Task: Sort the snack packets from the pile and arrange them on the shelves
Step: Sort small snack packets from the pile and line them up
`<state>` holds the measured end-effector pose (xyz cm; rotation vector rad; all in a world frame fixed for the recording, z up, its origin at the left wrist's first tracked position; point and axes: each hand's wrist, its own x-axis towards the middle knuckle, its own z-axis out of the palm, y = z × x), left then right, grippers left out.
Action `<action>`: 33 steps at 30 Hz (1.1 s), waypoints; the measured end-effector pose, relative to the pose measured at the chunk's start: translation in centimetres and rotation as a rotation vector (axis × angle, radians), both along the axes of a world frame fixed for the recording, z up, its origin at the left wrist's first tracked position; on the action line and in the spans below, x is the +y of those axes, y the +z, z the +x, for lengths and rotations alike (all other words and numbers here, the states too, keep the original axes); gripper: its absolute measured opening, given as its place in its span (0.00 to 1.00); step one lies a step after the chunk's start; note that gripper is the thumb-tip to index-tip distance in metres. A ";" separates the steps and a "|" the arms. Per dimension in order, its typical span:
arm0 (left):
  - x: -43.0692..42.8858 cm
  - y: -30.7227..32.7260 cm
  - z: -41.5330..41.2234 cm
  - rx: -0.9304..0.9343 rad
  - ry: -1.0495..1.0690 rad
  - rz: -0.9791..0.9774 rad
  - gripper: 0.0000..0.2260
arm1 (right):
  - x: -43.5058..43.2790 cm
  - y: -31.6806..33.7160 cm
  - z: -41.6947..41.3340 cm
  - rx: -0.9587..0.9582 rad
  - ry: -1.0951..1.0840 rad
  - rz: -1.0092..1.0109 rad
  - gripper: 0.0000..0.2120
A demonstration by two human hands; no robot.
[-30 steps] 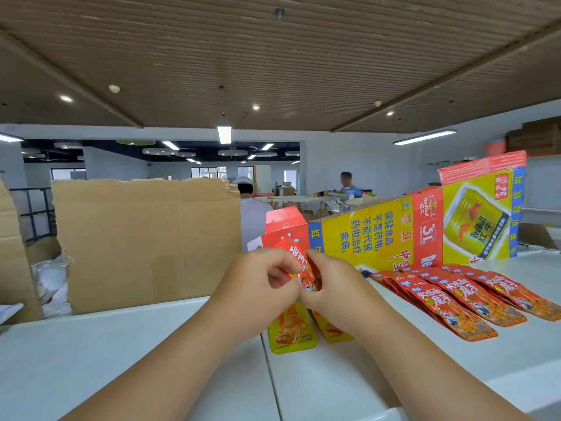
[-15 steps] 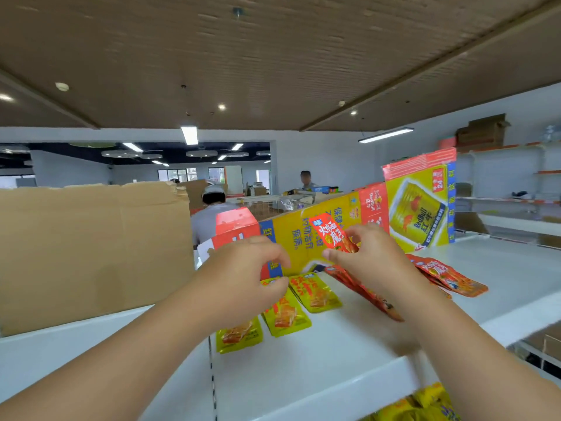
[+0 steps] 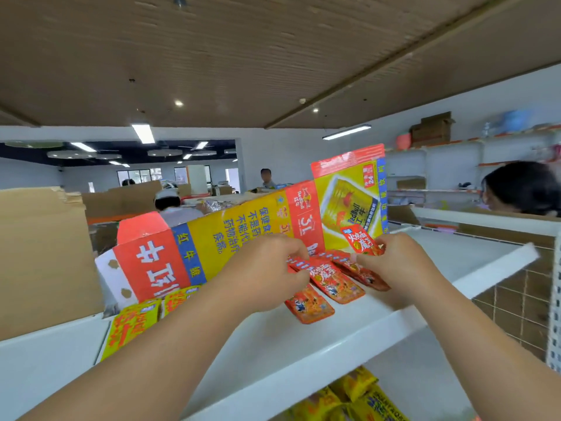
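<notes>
Red snack packets (image 3: 334, 282) lie overlapped in a row on white shelf (image 3: 349, 332), mid-right, just in front of flattened Red Bull carton (image 3: 243, 235). R hand (image 3: 397, 265) pinches one red packet (image 3: 361, 240) upright betw thumb & fingers, over far-right end of row. L hand (image 3: 267, 268) has fingers curled, thumb & fingertips nipping left end of row. Yellow packets (image 3: 133, 325) lie on shelf at near left, w/ brown cardboard (image 3: 39, 256) standing behind. More yellow packs (image 3: 361, 396) on lower shelf.
</notes>
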<state>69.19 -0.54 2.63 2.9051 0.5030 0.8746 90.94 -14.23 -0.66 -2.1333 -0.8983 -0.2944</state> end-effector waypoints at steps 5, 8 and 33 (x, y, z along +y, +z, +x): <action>-0.2 -1.3 2.9 0.022 0.046 -0.014 0.11 | 0.6 -1.8 1.6 -0.014 0.003 -0.046 0.25; 0.9 -2.5 3.0 0.036 0.113 -0.116 0.10 | 1.5 -2.4 1.4 -0.048 0.028 -0.076 0.25; 4.5 -2.3 1.1 0.016 0.233 -0.380 0.04 | 3.2 -2.8 -7.3 -0.160 0.243 -0.224 0.19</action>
